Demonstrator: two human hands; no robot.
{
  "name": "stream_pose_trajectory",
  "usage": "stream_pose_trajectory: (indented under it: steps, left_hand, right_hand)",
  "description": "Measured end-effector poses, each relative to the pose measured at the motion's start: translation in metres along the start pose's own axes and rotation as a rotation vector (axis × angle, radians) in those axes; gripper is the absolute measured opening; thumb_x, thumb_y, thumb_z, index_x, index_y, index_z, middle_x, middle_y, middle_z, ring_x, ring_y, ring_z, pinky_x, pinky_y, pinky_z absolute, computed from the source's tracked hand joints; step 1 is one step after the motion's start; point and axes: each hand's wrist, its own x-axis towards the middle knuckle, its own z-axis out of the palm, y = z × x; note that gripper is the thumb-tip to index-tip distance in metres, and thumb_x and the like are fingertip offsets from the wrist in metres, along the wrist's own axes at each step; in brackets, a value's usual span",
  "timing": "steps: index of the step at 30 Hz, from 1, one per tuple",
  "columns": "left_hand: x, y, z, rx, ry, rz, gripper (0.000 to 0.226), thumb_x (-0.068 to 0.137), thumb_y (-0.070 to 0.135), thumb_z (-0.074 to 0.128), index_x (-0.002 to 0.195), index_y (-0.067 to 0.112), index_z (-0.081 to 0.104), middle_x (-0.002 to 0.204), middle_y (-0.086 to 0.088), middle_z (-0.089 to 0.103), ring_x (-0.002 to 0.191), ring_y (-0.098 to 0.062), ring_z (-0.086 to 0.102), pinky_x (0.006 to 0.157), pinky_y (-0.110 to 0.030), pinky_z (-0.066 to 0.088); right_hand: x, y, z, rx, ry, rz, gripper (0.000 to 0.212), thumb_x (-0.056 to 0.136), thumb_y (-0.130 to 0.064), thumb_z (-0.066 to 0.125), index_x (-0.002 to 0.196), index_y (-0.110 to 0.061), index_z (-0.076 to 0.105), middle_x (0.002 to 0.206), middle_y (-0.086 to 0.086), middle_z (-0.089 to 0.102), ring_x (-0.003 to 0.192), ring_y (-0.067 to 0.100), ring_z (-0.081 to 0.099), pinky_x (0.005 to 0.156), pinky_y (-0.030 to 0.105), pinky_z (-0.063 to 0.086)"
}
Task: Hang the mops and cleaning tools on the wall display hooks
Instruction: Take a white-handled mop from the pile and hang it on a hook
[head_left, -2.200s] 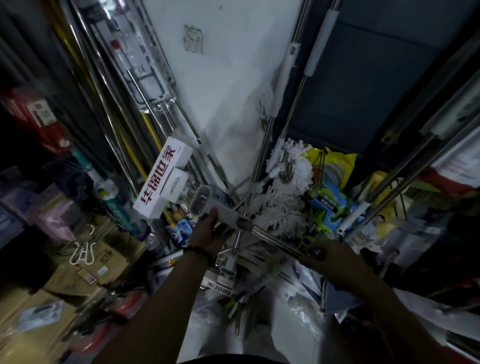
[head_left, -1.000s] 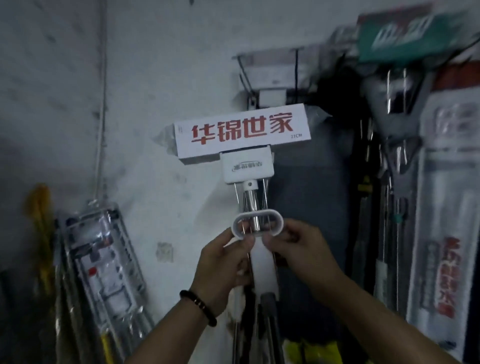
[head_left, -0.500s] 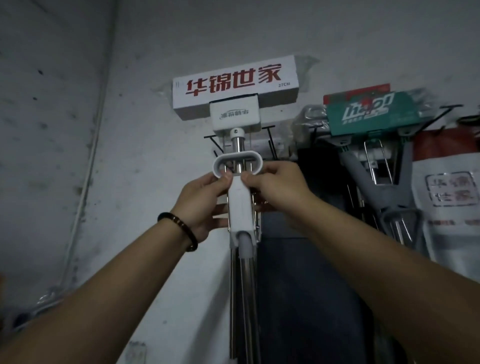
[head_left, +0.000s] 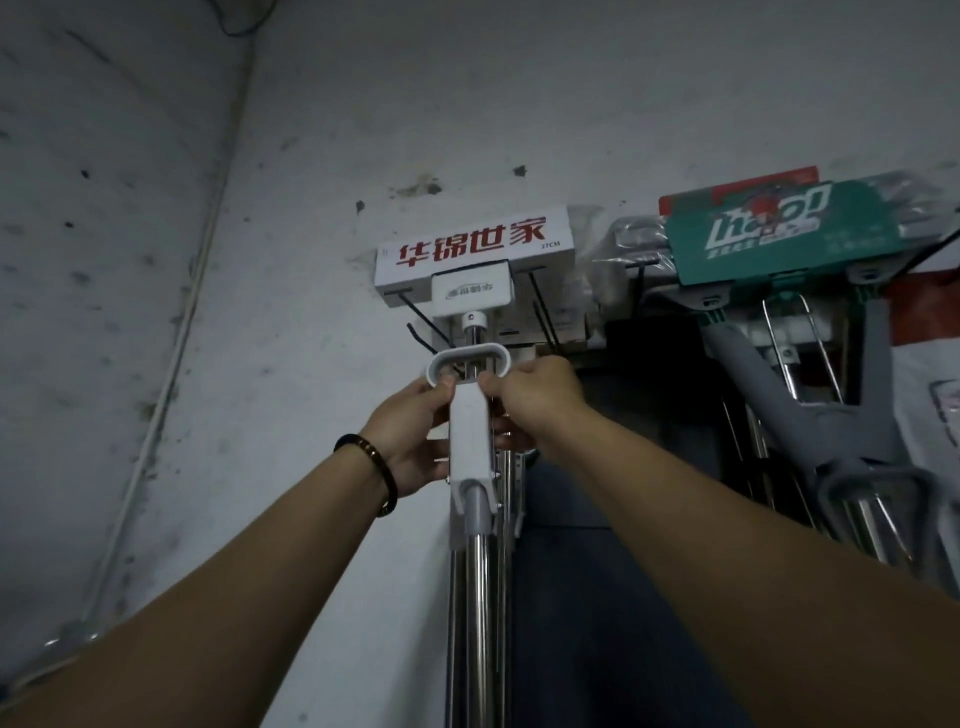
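mop (head_left: 470, 431) upright against wall hooks (head_left: 543, 317), left hand (head_left: 410, 436) and right hand (head_left: 535, 397) gripping it.

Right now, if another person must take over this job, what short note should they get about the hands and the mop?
Left hand: shut on the white squeeze handle of the mop.
Right hand: shut on the same handle, opposite side.
Mop head in its white box is up against the wall, over the black wire hooks.
Whether it hangs by itself cannot be told.
Left: seat it, release.
Green-boxed mop beside it already hangs.
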Motion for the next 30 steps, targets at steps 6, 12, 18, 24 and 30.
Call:
stream_pose_trajectory:
  steps: [6, 12, 18, 24, 30]
  left_hand:
    - [0.027, -0.03, -0.002, -0.046, -0.015, -0.039, 0.031, 0.102, 0.041, 0.057, 0.125, 0.023, 0.067, 0.128, -0.016, 0.07, 0.097, -0.041, 0.072, 0.082, -0.055, 0.061]
    - [0.041, -0.053, -0.009, -0.022, 0.04, -0.021, 0.03, 0.102, 0.042, 0.058, 0.12, 0.022, 0.07, 0.124, -0.015, 0.072, 0.097, -0.04, 0.071, 0.073, -0.048, 0.062]
    - [0.052, -0.072, -0.013, 0.041, 0.073, -0.008, 0.033, 0.1, 0.045, 0.06, 0.119, 0.02, 0.069, 0.119, -0.016, 0.074, 0.102, -0.045, 0.07, 0.081, -0.056, 0.06]
    - [0.063, -0.083, -0.001, 0.015, 0.059, 0.003, 0.026, 0.103, 0.038, 0.058, 0.123, 0.023, 0.065, 0.105, -0.015, 0.076, 0.09, -0.036, 0.066, 0.091, -0.061, 0.055]
    - [0.064, -0.086, 0.005, 0.049, 0.079, 0.003, 0.03, 0.105, 0.037, 0.054, 0.123, 0.016, 0.066, 0.093, -0.01, 0.074, 0.068, -0.024, 0.067, 0.065, -0.037, 0.059]
  right_hand:
    - [0.024, 0.035, 0.0, -0.069, 0.004, 0.014, 0.02, 0.09, -0.027, 0.078, 0.098, -0.009, 0.073, 0.089, 0.012, 0.079, 0.076, 0.03, 0.078, 0.055, 0.039, 0.064]
    - [0.027, 0.05, 0.005, -0.051, -0.032, 0.099, 0.016, 0.094, -0.022, 0.074, 0.099, -0.007, 0.071, 0.093, 0.016, 0.076, 0.065, 0.028, 0.071, 0.056, 0.043, 0.064]
    - [0.026, 0.071, 0.002, -0.046, -0.077, 0.116, 0.018, 0.096, -0.023, 0.071, 0.097, -0.005, 0.07, 0.086, 0.014, 0.077, 0.057, 0.022, 0.069, 0.06, 0.041, 0.066]
    - [0.045, 0.08, -0.006, -0.148, -0.016, 0.136, 0.017, 0.094, -0.024, 0.071, 0.097, -0.007, 0.072, 0.087, 0.016, 0.077, 0.07, 0.032, 0.076, 0.059, 0.049, 0.066]
    - [0.051, 0.086, -0.011, -0.163, -0.033, 0.133, 0.018, 0.095, -0.023, 0.07, 0.099, -0.005, 0.071, 0.088, 0.016, 0.075, 0.071, 0.031, 0.075, 0.063, 0.052, 0.066]
